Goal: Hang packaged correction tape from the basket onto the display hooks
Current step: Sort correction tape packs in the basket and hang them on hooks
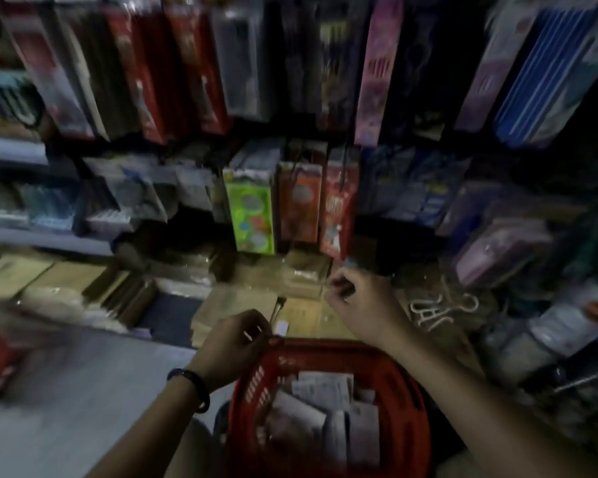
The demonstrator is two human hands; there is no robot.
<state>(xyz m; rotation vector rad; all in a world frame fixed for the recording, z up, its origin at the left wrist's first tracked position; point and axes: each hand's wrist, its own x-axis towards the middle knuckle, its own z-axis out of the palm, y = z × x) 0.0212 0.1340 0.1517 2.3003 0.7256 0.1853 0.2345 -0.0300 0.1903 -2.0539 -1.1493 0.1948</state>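
Frame is dark and motion-blurred. A display wall (290,81) fills the top half, with rows of long hanging packs in red, grey, pink and blue stripes. The hooks themselves are too blurred to pick out.

Grey floor (83,391) is at lower left. Flat cardboard boxes (239,301) are stacked along the foot of the wall, across the middle of the view.

A red plastic basket (256,384) with a slotted wall sits bottom centre, between the two forearms. The correction tape packs (321,388), white-grey carded packages, lie piled loosely inside it, overlapping and tilted.

In the lower row of the wall, straight above the basket, three packs hang side by side: a green pack (251,215), an orange pack (299,205) and a red pack (337,215).

The right hand (363,301) is raised above the boxes just below the red pack. Its fingers are curled in, thumb towards the fingertips as in a pinch. What it has hold of, if anything, cannot be told through the blur.

The left hand (237,343) is at the basket's far rim, knuckles up, fingers curled under. I cannot tell whether it grips the rim or something small.

A dark wristband (194,384) is on the left wrist.
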